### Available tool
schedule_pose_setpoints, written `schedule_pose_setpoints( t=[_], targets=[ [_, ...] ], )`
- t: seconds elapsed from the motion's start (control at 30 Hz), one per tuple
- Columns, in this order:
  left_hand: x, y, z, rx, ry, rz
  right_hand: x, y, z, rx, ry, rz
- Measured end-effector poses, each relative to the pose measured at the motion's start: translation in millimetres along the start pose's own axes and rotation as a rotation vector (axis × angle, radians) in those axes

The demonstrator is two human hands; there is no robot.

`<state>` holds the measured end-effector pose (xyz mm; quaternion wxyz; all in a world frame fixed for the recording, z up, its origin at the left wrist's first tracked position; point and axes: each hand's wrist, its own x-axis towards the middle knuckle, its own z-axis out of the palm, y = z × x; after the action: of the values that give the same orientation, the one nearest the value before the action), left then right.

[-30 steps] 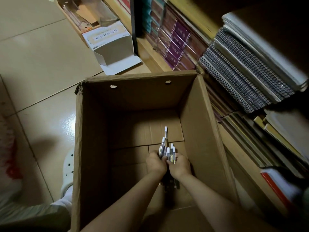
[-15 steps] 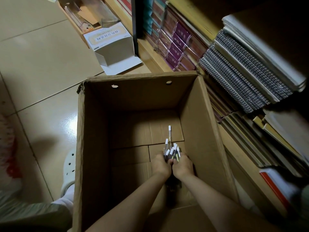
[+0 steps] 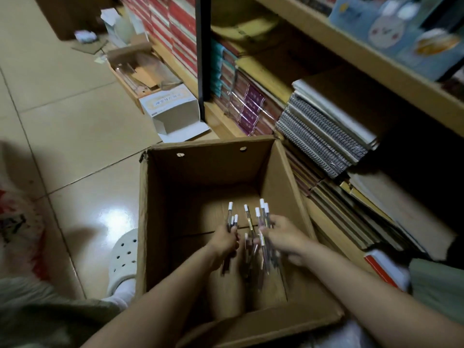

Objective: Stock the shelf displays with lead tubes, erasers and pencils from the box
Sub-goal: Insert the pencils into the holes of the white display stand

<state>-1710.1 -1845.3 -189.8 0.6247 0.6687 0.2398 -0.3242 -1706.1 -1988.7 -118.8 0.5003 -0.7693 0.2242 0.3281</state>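
An open cardboard box stands on the tiled floor in front of me. Both my hands are inside it, raised above its bottom. My left hand grips a small bunch of white-capped pencils that point away from me. My right hand grips a larger bunch of the same pencils, fanned out. One or two loose pencils show between the two hands, blurred. The box bottom looks bare around them.
Wooden shelves on the right hold stacked spiral notebooks and red-and-purple packs. An open white carton and a flat tray of clutter lie on the floor beyond the box. My white clog is left of the box.
The single bunch held between both hands has split into two. My hands have drawn apart and risen, and my view has tilted up to show more shelf.
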Motion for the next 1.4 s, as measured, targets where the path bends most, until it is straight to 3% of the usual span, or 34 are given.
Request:
schedule_pose_setpoints(
  t=[0.17, 0.3, 0.43, 0.57, 1.0, 1.2, 1.4],
  targets=[
    [-68, 118, -7, 0.083, -0.178, 0.281, -87, -77, -61, 0.179, -0.075, -0.233],
    [-140, 191, 7, 0.070, -0.280, 0.473, -159, -111, -101, 0.178, -0.022, -0.451],
    [-200, 227, 22, -0.009, -0.414, 0.609, -203, -122, -122, 0.295, 0.066, -0.617],
    [-217, 243, 38, 0.016, -0.403, 0.741, -217, -130, -124, 0.277, 0.182, -0.710],
    [-196, 288, 78, -0.131, -0.560, 0.807, -229, -147, -157, 0.113, 0.575, -0.866],
    [-188, 292, 99, -0.202, -0.570, 0.797, -218, -141, -165, 0.167, 0.758, -0.894],
    [-193, 300, 110, -0.207, -0.622, 0.795, -213, -142, -173, 0.317, 0.686, -0.871]
  ],
)
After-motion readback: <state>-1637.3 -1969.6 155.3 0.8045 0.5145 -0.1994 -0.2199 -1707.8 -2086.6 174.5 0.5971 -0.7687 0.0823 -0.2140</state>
